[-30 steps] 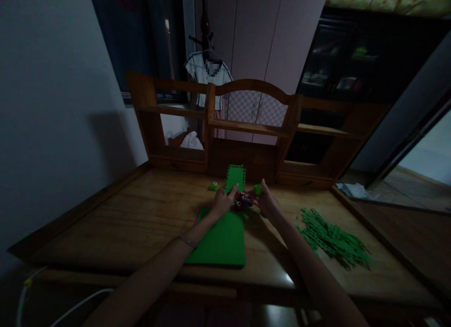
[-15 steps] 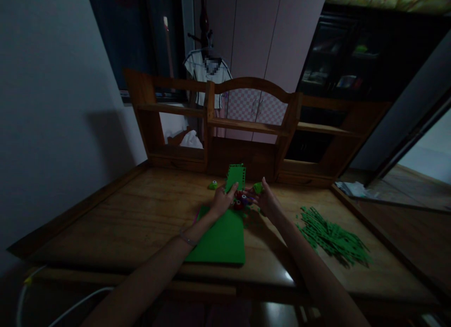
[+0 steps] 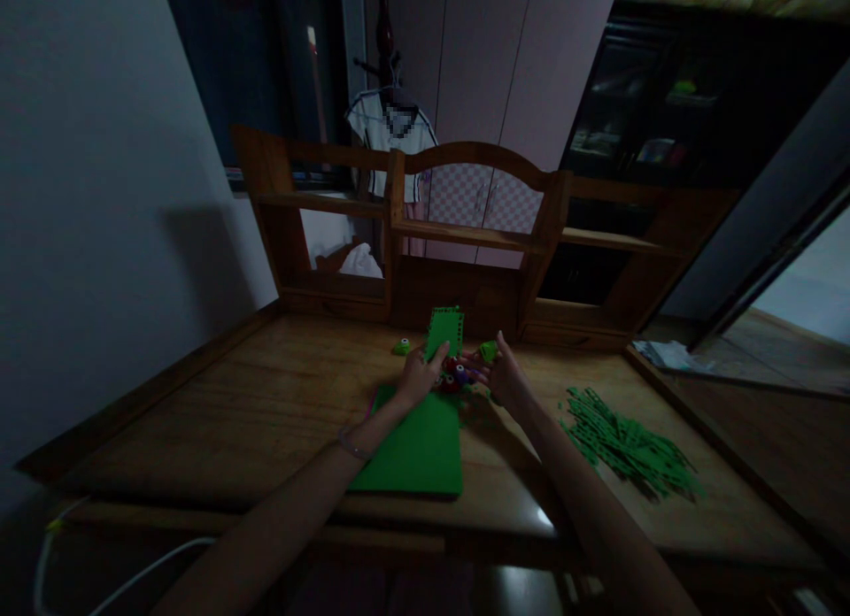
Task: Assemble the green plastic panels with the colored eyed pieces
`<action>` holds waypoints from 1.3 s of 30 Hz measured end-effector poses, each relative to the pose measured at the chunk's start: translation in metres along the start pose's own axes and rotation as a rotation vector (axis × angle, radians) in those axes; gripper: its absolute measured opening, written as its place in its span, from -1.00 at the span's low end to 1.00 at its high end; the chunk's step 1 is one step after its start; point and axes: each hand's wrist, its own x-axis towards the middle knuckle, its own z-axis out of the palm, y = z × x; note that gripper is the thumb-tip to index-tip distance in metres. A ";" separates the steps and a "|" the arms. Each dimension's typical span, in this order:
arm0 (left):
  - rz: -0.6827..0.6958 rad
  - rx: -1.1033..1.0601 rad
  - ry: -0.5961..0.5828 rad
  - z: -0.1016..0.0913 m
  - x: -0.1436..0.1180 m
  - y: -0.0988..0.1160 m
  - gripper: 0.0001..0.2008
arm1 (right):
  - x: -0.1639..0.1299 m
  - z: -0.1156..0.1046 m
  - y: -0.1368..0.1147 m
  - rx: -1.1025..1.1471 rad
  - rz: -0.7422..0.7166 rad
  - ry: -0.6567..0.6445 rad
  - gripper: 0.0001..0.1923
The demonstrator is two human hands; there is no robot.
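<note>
Where a wooden desk [image 3: 266,404] meets its shelf unit [image 3: 465,235], two bare arms reach forward from the bottom of the view, hands close together over a small cluster of toy pieces [image 3: 455,374], red and purple, lying at the far end of a green sheet [image 3: 415,448]. The left hand [image 3: 418,377] rests with curled fingers beside the cluster, its forefinger stretched up onto a small green plate [image 3: 444,330] with holes along its edge, which stands tilted just behind the cluster. The right hand [image 3: 506,379] sits just right of the cluster, fingers loosely bent toward it, with a small green piece [image 3: 488,351] at its fingertips; the dim light does not show whether either hand actually grips anything. Another green piece [image 3: 402,346] lies alone on the desk left of the plate. Well apart to the right, a heap of thin green strips [image 3: 628,443] spreads over the desk. Behind the shelf, a pale shirt [image 3: 391,138] hangs on a hanger before a pink wardrobe [image 3: 505,76].
</note>
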 end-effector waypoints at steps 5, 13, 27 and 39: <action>0.067 0.045 0.011 0.000 -0.001 0.004 -0.65 | 0.000 0.000 -0.001 0.066 0.004 -0.002 -0.48; 0.113 0.063 0.032 -0.001 -0.002 0.011 -0.69 | 0.000 0.001 -0.001 0.092 0.009 -0.015 -0.48; 0.118 0.107 0.036 -0.002 -0.002 0.010 -0.68 | 0.000 0.001 -0.001 0.028 0.029 0.038 -0.47; 0.093 0.099 0.053 -0.001 -0.002 0.011 -0.66 | -0.001 -0.001 -0.001 -0.008 0.027 0.004 -0.45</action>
